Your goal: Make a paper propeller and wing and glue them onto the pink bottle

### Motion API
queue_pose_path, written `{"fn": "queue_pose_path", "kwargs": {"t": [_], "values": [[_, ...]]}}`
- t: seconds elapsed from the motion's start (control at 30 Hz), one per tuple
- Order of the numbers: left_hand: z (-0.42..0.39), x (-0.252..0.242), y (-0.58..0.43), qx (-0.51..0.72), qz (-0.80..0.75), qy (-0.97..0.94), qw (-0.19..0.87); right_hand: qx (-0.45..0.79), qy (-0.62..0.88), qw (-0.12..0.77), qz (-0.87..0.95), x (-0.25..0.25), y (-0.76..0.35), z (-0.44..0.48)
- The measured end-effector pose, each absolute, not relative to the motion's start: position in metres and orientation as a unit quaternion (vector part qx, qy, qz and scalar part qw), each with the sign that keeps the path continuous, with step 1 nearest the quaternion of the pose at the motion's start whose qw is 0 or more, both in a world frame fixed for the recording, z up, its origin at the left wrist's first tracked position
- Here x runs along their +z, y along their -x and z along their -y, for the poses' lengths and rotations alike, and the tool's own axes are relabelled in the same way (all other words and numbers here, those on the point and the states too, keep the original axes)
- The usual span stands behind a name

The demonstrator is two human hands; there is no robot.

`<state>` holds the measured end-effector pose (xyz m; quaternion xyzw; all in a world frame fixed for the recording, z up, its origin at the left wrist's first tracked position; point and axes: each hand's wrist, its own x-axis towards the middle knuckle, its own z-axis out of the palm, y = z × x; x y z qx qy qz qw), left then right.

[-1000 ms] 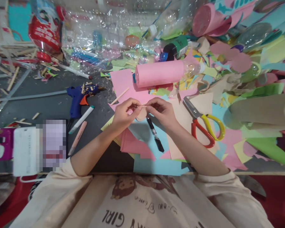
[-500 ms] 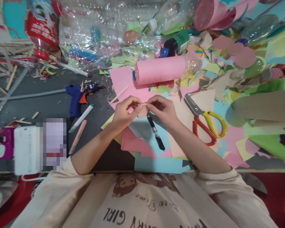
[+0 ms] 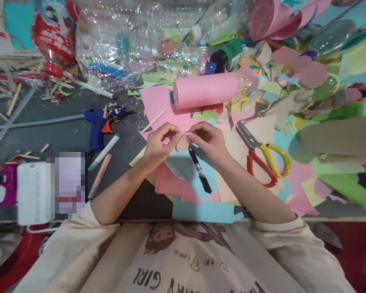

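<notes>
Between my two hands is a small pale pink paper piece with a rounded lower edge (image 3: 183, 144). My left hand (image 3: 164, 141) pinches its left side between thumb and fingers. On the other side, my right hand (image 3: 208, 140) grips it the same way, and the fingertips nearly meet. A folded-looking strip runs along the top of the piece. Just below lies a black marker (image 3: 200, 170) on light blue paper (image 3: 183, 163). Scissors with red and yellow handles (image 3: 262, 156) rest to the right of my right hand.
A bottle wrapped in pink paper (image 3: 205, 90) lies beyond my hands. Left are a blue glue gun (image 3: 97, 127), a white marker with a green cap (image 3: 105, 152) and a pink pen (image 3: 100, 176). Clear plastic bottles (image 3: 110, 32) and paper scraps crowd the back and right.
Both hands stay almost in place. The paper piece has turned slightly between the fingertips, so more of its rounded face shows.
</notes>
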<state>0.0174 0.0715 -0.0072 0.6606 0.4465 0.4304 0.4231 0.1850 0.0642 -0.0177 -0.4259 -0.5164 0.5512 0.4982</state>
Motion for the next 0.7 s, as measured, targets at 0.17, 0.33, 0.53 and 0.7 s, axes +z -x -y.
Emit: {"fn": "queue_pose_path", "kwargs": {"t": [0.17,0.33,0.53,0.7], "values": [[-0.0713,-0.0055,-0.0173,0.425,-0.451,-0.660,0.425,0.544,0.440,0.490,0.521,-0.0171,-0.1851,-0.0650],[-0.0699,-0.0049,-0.0170,0.415,-0.464,-0.656,0.426,0.543,0.441,0.491,0.520,-0.0154,-0.1842,-0.0643],[-0.0707,-0.0055,-0.0172,0.404,-0.469,-0.660,0.426,0.540,0.445,0.486,0.524,-0.0148,-0.1839,-0.0646],[-0.0715,-0.0056,-0.0172,0.412,-0.465,-0.662,0.420,0.541,0.446,0.492,0.516,-0.0156,-0.1838,-0.0649]]}}
